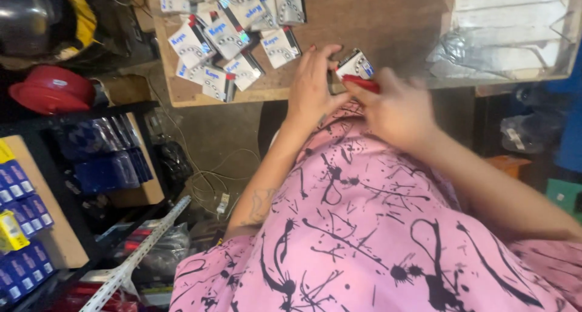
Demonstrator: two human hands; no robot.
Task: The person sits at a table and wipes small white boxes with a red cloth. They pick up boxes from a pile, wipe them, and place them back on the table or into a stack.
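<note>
Both hands meet at the bench [388,21] edge. Left hand [312,85] steadies a small white-and-red box [354,63], fingers spread flat beside it. Right hand [397,109] pinches the box's red end flap, likely opening it. Pile of matching boxes [233,39] lies left of the box; contents hidden.

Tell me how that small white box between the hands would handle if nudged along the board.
The small white box looks like stiff, flat-sided card, so it would probably slide, not roll. It is small against both hands, so likely easy to lift, though its weight can't be judged.
</note>
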